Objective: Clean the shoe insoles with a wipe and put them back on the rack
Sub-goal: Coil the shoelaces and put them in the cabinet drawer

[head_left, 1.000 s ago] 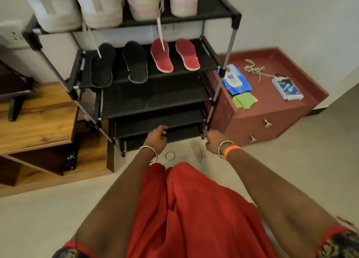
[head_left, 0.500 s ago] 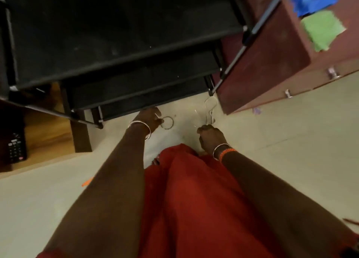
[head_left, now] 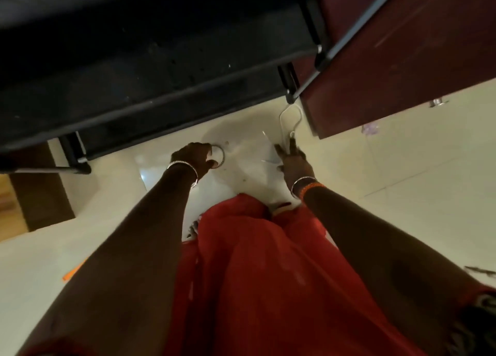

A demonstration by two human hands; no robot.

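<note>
On the pale floor [head_left: 402, 167] below the dark rack [head_left: 161, 60], the left hand [head_left: 192, 158] curls round a metal ring [head_left: 220, 155], the right hand [head_left: 294, 162] lies fingers spread; insoles out of view, so fumbling here may delay wiping.

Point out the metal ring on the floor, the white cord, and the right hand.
metal ring [head_left: 221, 155], head view, its right arc beside the left hand.
white cord [head_left: 281, 114], head view, left side of its loop.
right hand [head_left: 295, 165], head view, back of the hand.

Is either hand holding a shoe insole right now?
No. The left hand is at a metal ring on the floor, and the right hand reaches with straight fingers toward a white cord; no insole shows.
</note>
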